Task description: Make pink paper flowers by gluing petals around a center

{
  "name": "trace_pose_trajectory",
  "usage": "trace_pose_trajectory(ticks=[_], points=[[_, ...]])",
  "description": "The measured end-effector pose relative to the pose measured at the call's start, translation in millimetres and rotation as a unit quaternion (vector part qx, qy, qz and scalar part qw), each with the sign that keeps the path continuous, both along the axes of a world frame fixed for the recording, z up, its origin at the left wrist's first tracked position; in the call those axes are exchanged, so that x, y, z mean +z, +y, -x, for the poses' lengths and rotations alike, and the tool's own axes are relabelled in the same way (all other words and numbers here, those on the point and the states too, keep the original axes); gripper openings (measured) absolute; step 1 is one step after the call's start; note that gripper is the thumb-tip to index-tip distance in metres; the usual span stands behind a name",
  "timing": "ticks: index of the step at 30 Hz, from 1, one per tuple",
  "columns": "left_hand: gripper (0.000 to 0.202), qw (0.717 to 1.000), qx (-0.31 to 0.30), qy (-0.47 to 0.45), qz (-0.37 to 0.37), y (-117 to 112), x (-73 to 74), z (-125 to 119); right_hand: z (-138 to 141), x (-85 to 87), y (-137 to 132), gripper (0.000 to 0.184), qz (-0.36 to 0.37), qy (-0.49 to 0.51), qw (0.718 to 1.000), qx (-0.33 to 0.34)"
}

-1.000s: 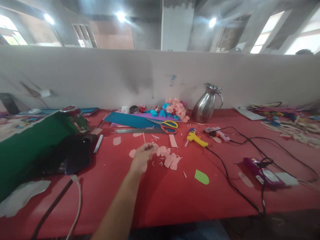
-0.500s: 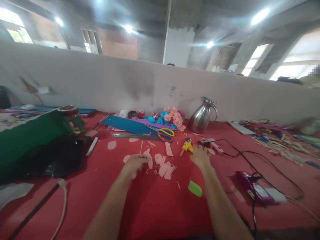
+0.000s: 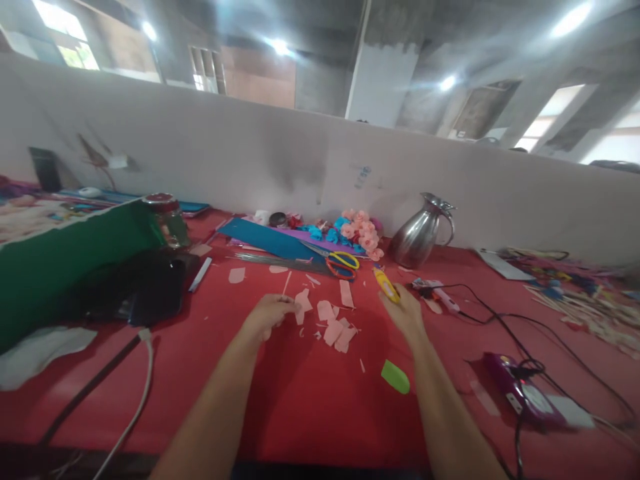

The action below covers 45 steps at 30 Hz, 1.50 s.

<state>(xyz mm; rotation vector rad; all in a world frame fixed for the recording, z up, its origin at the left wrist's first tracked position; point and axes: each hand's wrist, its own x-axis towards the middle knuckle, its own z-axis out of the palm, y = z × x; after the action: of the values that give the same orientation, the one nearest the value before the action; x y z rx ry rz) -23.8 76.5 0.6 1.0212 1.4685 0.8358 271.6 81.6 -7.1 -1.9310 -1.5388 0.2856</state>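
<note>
My left hand is closed, thumb and fingers pinching a cut piece of pink paper over the table. Wrapped round a yellow glue gun is my right hand; the gun's front points away and slightly left. Several more pink paper pieces and small scraps lie between the hands. Nearer me, left of my right forearm, rests a flat green piece. Scissors with a yellow and a red handle lie beyond the hands, on blue paper.
Pink paper roses and a steel jug stand along the back. Black cords run right to a purple power strip. At left are a lidded jar, a black bag-like item and a green box.
My right hand has lifted and turned the glue gun, which now sits in its grip. My left hand still pinches the pink paper piece, now tilted differently. The camera view has shifted left.
</note>
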Motion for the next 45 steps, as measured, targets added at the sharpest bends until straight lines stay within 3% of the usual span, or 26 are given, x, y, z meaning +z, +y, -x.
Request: trace_pose_trajectory(ticks=[3,7,10,13,18,23,32,38,45], points=[[0.018,1.0,0.01,-0.019,-0.017,0,-0.3,3,19,4.7,-10,0.037,-0.016,0.137,0.986,0.093],[0.009,0.999,-0.004,-0.019,-0.031,-3,-1.2,4,46,12.4,-27,0.043,0.085,0.256,0.932,0.241],[0.008,0.999,0.001,0.003,-0.037,-4,-3.2,3,60,14.5,-37,0.043,0.123,0.253,0.896,0.343],[0.008,0.998,0.023,0.034,-0.05,-3,-6.1,1,70,13.6,-43,0.039,0.156,0.205,0.881,0.397],[0.011,0.997,-0.004,0.04,-0.058,-3,-8.4,1,75,12.8,-45,0.045,0.144,0.111,0.897,0.402],[0.012,0.997,-0.006,0.049,-0.061,-2,-8.7,1,71,14.8,-46,0.048,0.154,0.164,0.886,0.406],[0.008,0.998,0.002,0.04,-0.054,-3,-4.4,0,72,16.7,-47,0.045,0.145,0.167,0.882,0.415],[0.005,0.998,0.02,0.029,-0.046,-5,-1.3,0,66,4.6,-41,0.05,0.143,0.206,0.895,0.37],[0.007,0.999,-0.005,0.002,-0.039,-6,-0.4,3,62,2.3,-36,0.056,0.132,0.236,0.899,0.345]])
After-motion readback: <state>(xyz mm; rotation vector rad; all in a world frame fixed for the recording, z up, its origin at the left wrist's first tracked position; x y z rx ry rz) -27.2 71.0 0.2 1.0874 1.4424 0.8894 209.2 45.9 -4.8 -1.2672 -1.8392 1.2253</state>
